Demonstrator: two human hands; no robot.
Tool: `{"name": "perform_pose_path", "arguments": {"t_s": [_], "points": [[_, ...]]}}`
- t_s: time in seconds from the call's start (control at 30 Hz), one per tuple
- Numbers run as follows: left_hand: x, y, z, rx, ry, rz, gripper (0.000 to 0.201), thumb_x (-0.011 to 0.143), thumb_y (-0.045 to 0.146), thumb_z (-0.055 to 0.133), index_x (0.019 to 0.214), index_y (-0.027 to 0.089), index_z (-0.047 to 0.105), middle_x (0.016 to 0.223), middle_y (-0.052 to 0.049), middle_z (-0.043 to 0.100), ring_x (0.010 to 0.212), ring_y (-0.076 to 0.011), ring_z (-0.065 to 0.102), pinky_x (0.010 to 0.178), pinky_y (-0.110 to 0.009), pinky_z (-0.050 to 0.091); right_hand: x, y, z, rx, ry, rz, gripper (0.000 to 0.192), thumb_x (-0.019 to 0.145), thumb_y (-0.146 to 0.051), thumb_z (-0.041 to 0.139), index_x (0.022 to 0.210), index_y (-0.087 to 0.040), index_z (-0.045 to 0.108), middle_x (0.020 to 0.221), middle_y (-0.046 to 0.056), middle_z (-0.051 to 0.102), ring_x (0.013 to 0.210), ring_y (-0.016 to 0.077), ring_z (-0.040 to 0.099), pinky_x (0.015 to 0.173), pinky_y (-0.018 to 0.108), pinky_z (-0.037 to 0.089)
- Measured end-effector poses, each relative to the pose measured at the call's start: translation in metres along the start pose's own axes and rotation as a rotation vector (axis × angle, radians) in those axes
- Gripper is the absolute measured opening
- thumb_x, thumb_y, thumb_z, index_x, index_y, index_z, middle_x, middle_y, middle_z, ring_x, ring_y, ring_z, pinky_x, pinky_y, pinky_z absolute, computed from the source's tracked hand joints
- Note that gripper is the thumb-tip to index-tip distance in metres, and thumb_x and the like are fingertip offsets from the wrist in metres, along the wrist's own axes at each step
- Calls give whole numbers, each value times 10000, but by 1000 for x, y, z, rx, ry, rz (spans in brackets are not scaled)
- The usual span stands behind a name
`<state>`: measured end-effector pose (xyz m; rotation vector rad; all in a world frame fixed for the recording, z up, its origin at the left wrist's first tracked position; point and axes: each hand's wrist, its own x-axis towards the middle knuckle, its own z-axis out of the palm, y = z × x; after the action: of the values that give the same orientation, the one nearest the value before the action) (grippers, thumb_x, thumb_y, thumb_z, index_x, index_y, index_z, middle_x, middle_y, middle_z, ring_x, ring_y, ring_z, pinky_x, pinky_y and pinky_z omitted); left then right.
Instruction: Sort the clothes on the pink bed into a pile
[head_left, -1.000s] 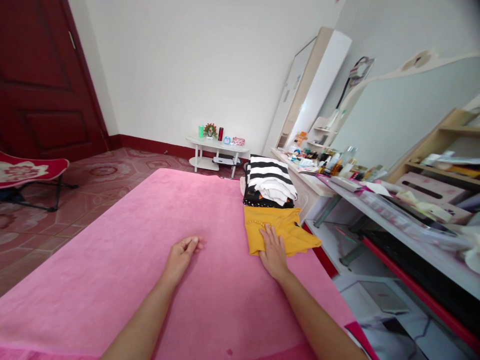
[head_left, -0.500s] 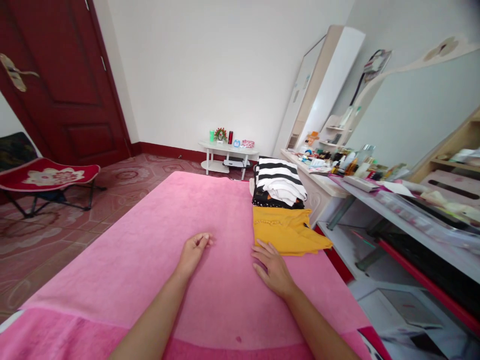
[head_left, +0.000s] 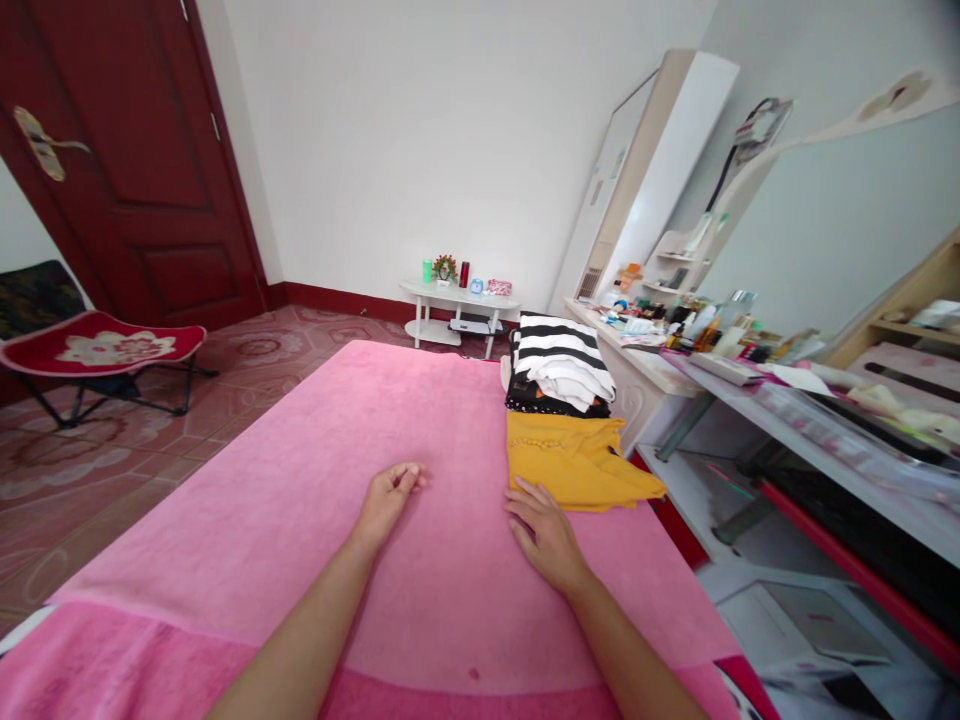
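Since a second ago the right hand point(head_left: 546, 538) has slid off the folded yellow garment point(head_left: 574, 462) and now lies flat and open on the pink blanket point(head_left: 300, 480), fingertips just at the garment's near edge. At nine o'clock from it, the left hand point(head_left: 388, 497) rests loosely curled, holding nothing. At twelve o'clock from the garment sits a pile of folded clothes point(head_left: 556, 372) (striped black and white on top).
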<state>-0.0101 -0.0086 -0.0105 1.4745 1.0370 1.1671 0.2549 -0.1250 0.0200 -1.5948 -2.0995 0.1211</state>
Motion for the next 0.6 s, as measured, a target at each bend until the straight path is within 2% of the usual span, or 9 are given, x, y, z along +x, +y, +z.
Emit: {"name": "perform_pose_path", "arguments": {"t_s": [0.6], "points": [[1, -2, 3, 46, -66, 35, 354, 846, 449, 496, 796, 145, 671, 821, -59, 688, 772, -180, 603, 740, -286, 452, 1, 11, 8, 18, 42, -64, 297, 865, -177, 452, 1074, -244, 651, 1219, 40, 613, 1265, 218, 436, 1082, 506, 287]]}}
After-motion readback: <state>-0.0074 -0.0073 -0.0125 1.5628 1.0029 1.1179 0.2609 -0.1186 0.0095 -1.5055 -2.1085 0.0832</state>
